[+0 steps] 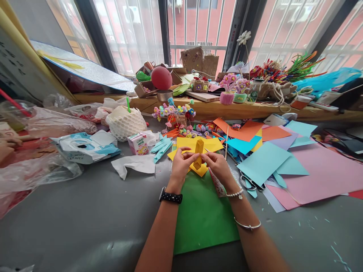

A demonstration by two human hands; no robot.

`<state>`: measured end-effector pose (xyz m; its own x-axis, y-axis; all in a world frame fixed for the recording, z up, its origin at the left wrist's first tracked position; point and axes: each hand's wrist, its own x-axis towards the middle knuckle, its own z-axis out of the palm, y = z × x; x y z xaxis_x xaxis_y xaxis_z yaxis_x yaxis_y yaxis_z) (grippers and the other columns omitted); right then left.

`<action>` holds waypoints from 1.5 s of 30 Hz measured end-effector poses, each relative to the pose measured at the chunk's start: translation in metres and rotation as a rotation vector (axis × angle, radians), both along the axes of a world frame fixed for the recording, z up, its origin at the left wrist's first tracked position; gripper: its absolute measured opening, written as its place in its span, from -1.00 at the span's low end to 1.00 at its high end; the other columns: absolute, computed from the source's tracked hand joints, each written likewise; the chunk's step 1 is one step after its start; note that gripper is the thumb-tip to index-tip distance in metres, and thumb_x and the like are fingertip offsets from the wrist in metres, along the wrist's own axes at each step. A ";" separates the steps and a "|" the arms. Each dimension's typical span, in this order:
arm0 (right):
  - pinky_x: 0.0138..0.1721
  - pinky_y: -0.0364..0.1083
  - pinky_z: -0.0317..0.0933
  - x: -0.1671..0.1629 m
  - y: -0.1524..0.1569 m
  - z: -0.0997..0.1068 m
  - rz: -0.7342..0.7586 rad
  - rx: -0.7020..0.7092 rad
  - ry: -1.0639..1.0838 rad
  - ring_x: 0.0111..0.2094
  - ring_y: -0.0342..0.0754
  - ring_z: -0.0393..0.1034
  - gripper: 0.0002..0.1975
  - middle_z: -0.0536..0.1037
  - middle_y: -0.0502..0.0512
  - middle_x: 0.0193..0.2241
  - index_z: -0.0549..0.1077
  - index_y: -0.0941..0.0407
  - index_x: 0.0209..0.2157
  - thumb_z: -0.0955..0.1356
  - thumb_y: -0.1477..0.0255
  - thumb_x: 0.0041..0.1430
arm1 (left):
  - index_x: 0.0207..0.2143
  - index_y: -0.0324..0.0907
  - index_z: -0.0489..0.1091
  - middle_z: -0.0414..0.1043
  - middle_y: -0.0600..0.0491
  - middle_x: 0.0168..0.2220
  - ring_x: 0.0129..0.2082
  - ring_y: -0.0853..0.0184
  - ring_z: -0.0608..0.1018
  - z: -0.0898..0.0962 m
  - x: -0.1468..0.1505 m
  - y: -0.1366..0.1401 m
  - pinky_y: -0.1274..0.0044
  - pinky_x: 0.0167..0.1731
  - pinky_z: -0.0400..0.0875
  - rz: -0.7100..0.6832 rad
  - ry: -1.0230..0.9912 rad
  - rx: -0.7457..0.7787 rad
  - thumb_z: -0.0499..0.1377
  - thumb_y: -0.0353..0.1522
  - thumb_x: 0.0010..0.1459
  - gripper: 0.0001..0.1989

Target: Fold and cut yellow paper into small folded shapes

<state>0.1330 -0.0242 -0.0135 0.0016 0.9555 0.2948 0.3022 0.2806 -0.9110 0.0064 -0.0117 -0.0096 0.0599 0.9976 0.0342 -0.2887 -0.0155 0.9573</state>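
Observation:
Between my two hands a narrow folded strip of yellow paper (199, 151) stands upright, box-like at its ends. My left hand (182, 166) pinches it from the left, with thumb and fingers pressed together at its middle. From the other side my right hand (219, 166) grips the same piece with its fingertips. Yellow paper sheets (181, 143) lie just behind and below it. Under my hands and wrists is a large green sheet (204, 215). A patterned strip (217, 183) lies partly hidden beside my right wrist.
Scissors (249, 182) lie at right, partly under light blue paper (263, 162), near a large pink sheet (326, 173). A wipes pack (85, 146), a small carton (138, 144) and a tissue (134, 165) are at left. Another person's hand (10, 141) shows at far left.

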 end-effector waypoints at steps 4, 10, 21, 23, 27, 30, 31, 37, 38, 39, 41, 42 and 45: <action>-0.44 -0.16 0.15 0.003 0.002 -0.003 -0.060 0.009 0.064 -0.47 -0.13 0.28 -0.77 0.44 0.05 -0.52 0.39 0.16 -0.51 0.32 0.26 -0.10 | -0.34 -0.20 0.14 0.38 0.14 -0.55 -0.52 0.44 0.45 -0.002 0.000 0.000 0.60 -0.47 0.28 -0.012 0.048 -0.015 0.26 -0.34 -0.26 -0.58; -0.44 -0.16 0.14 0.005 0.003 -0.005 -0.091 -0.008 0.110 -0.50 -0.14 0.26 -0.77 0.42 0.03 -0.55 0.39 0.17 -0.54 0.33 0.27 -0.12 | -0.35 -0.19 0.12 0.39 0.13 -0.55 -0.52 0.45 0.45 -0.003 0.001 0.000 0.62 -0.49 0.26 -0.046 0.099 -0.021 0.26 -0.34 -0.24 -0.59; -0.50 -0.17 0.11 0.009 0.006 -0.006 -0.100 -0.058 0.150 -0.52 -0.15 0.23 -0.73 0.42 0.03 -0.55 0.40 0.18 -0.53 0.32 0.23 -0.12 | -0.41 -0.19 0.14 0.38 0.15 -0.59 -0.58 0.46 0.43 -0.004 0.002 0.001 0.62 -0.52 0.25 -0.086 0.127 -0.048 0.29 -0.34 -0.31 -0.59; -0.49 -0.17 0.11 0.009 0.007 -0.007 -0.110 -0.050 0.176 -0.52 -0.15 0.23 -0.74 0.42 0.02 -0.55 0.39 0.17 -0.52 0.34 0.23 -0.16 | -0.40 -0.19 0.14 0.37 0.15 -0.60 -0.58 0.46 0.42 -0.003 0.002 0.001 0.62 -0.54 0.25 -0.106 0.130 -0.036 0.28 -0.34 -0.30 -0.59; -0.51 -0.17 0.07 0.007 0.006 -0.006 -0.192 0.002 0.173 -0.58 -0.18 0.17 -0.73 0.35 -0.03 -0.63 0.35 0.17 -0.59 0.27 0.24 -0.06 | -0.41 -0.19 0.13 0.36 0.15 -0.60 -0.57 0.46 0.42 -0.003 0.003 0.000 0.63 -0.53 0.25 -0.138 0.134 -0.034 0.27 -0.34 -0.28 -0.60; -0.52 -0.17 0.05 0.004 0.004 -0.003 -0.237 0.037 0.156 -0.59 -0.18 0.15 -0.73 0.33 -0.03 -0.64 0.32 0.16 -0.61 0.23 0.26 -0.01 | -0.41 -0.19 0.12 0.35 0.16 -0.59 -0.57 0.48 0.41 -0.004 0.004 0.000 0.63 -0.52 0.25 -0.157 0.129 -0.031 0.27 -0.34 -0.28 -0.61; -0.52 -0.18 0.05 0.003 0.003 -0.003 -0.247 0.047 0.150 -0.58 -0.17 0.15 -0.73 0.33 -0.03 -0.64 0.31 0.15 -0.61 0.22 0.26 0.00 | -0.41 -0.19 0.12 0.35 0.17 -0.59 -0.57 0.48 0.41 -0.004 0.004 0.000 0.63 -0.52 0.24 -0.159 0.125 -0.025 0.27 -0.34 -0.27 -0.61; -0.53 -0.17 0.02 0.000 0.000 0.000 -0.331 0.124 0.015 -0.59 -0.17 0.14 -0.69 0.30 -0.04 -0.66 0.25 0.13 -0.64 0.18 0.23 0.04 | -0.42 -0.19 0.11 0.33 0.18 -0.58 -0.55 0.49 0.41 -0.004 0.003 0.000 0.64 -0.49 0.23 -0.165 0.124 -0.028 0.26 -0.34 -0.28 -0.61; -0.53 -0.17 0.02 0.001 0.001 0.000 -0.347 0.129 0.009 -0.59 -0.17 0.13 -0.67 0.30 -0.03 -0.67 0.24 0.12 -0.66 0.18 0.22 0.04 | -0.42 -0.18 0.11 0.33 0.18 -0.58 -0.56 0.49 0.40 -0.003 0.003 0.000 0.64 -0.49 0.23 -0.167 0.125 -0.032 0.27 -0.34 -0.28 -0.61; -0.54 -0.17 0.02 0.003 0.002 0.000 -0.355 0.123 0.027 -0.59 -0.17 0.14 -0.65 0.30 -0.03 -0.67 0.23 0.12 -0.67 0.17 0.20 0.05 | -0.42 -0.19 0.12 0.32 0.18 -0.59 -0.56 0.50 0.40 -0.003 0.003 0.000 0.64 -0.49 0.23 -0.169 0.125 -0.033 0.26 -0.34 -0.28 -0.61; -0.54 -0.17 0.04 0.008 0.005 -0.001 -0.335 0.076 0.134 -0.59 -0.17 0.17 -0.61 0.32 -0.01 -0.65 0.24 0.13 -0.67 0.15 0.15 0.05 | -0.39 -0.19 0.15 0.30 0.18 -0.59 -0.56 0.50 0.39 -0.002 0.002 0.000 0.65 -0.50 0.22 -0.183 0.128 -0.018 0.26 -0.34 -0.26 -0.62; -0.55 -0.18 0.06 0.011 0.006 -0.001 -0.289 0.034 0.209 -0.58 -0.17 0.20 -0.60 0.34 0.00 -0.64 0.27 0.14 -0.65 0.15 0.13 0.03 | -0.37 -0.19 0.17 0.29 0.18 -0.59 -0.56 0.49 0.38 -0.002 0.001 -0.001 0.65 -0.51 0.22 -0.199 0.133 -0.004 0.25 -0.34 -0.25 -0.63; -0.57 -0.20 0.07 0.018 0.009 -0.002 -0.111 -0.081 0.325 -0.60 -0.20 0.21 -0.69 0.36 -0.02 -0.60 0.36 0.15 -0.53 0.29 0.16 -0.10 | -0.30 -0.20 0.23 0.28 0.17 -0.58 -0.55 0.49 0.38 -0.002 0.001 -0.001 0.65 -0.53 0.22 -0.265 0.165 0.033 0.24 -0.33 -0.21 -0.63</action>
<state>0.1515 -0.0153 -0.0154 0.1880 0.9646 0.1849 0.0175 0.1849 -0.9826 0.0075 -0.0129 -0.0114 0.3253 0.9450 0.0347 -0.1280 0.0077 0.9917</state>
